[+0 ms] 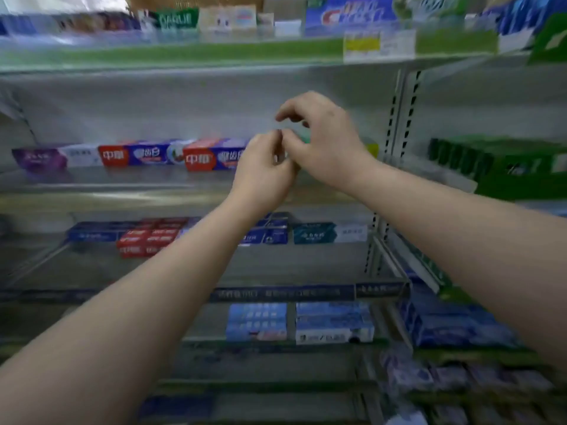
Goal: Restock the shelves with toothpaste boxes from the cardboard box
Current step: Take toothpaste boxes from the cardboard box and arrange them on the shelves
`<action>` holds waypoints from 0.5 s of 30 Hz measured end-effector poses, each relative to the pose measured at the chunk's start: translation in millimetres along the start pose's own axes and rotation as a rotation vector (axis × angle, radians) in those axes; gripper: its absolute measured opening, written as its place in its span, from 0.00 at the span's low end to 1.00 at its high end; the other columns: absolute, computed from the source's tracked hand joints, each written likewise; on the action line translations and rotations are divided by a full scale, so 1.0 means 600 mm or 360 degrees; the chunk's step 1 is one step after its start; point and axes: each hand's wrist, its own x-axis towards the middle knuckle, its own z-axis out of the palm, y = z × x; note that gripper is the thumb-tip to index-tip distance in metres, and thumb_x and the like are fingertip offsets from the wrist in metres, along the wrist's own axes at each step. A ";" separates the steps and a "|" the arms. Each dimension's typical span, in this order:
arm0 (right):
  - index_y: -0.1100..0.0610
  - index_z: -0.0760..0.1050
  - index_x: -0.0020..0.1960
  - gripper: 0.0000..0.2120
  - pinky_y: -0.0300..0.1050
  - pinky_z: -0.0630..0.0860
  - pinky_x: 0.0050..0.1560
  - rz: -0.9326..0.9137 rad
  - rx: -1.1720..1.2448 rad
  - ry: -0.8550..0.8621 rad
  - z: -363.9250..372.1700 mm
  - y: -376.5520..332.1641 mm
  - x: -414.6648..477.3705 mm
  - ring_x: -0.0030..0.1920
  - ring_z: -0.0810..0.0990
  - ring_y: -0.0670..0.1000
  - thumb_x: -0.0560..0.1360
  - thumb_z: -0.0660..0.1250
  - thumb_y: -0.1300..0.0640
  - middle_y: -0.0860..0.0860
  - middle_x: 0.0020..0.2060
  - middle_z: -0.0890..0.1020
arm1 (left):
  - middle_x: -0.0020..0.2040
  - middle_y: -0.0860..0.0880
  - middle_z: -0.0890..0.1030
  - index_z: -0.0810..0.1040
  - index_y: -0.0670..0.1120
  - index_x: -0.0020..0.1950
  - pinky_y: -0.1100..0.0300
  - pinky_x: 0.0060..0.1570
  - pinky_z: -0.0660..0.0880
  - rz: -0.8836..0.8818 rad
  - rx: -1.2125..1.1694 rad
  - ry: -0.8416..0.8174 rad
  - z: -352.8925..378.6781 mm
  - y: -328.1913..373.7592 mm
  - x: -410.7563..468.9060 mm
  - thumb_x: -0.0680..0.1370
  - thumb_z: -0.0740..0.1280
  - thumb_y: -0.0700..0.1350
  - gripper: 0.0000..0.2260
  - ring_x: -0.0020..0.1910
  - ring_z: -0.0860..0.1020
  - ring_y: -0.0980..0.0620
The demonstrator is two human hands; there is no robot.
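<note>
Both my hands reach to the middle shelf (171, 191), which holds a row of toothpaste boxes. A red and blue toothpaste box (211, 156) lies just left of my left hand (265, 167). That hand shows its back, fingers curled; what they touch is hidden. My right hand (325, 142) hovers beside it, thumb and fingers loosely curled with a gap between them. A teal and yellow box (372, 149) lies behind my right hand, mostly hidden. The two hands meet at the fingertips. The cardboard box is out of view.
A purple and white box (55, 157) lies at the shelf's left end. Green packs (503, 161) fill the neighbouring bay on the right. The shelf below holds blue, red and teal boxes (328, 233), and lower shelves carry light blue boxes (333, 322). The top shelf (184, 53) is stocked.
</note>
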 end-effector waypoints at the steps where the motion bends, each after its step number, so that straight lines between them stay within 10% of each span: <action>1: 0.62 0.79 0.50 0.10 0.36 0.65 0.48 0.0064 0.0044 -0.0055 0.016 -0.006 -0.024 0.49 0.77 0.54 0.70 0.63 0.62 0.54 0.45 0.78 | 0.46 0.45 0.80 0.78 0.43 0.47 0.55 0.45 0.73 -0.0075 0.0044 -0.0029 -0.005 -0.016 -0.029 0.72 0.62 0.45 0.08 0.48 0.77 0.49; 15: 0.57 0.80 0.52 0.09 0.39 0.72 0.45 0.0948 0.0442 -0.1010 0.168 -0.041 -0.332 0.49 0.79 0.51 0.73 0.67 0.58 0.54 0.51 0.83 | 0.58 0.42 0.80 0.77 0.43 0.61 0.59 0.51 0.72 -0.1062 0.0506 -0.0544 -0.060 -0.138 -0.408 0.77 0.64 0.43 0.13 0.57 0.77 0.44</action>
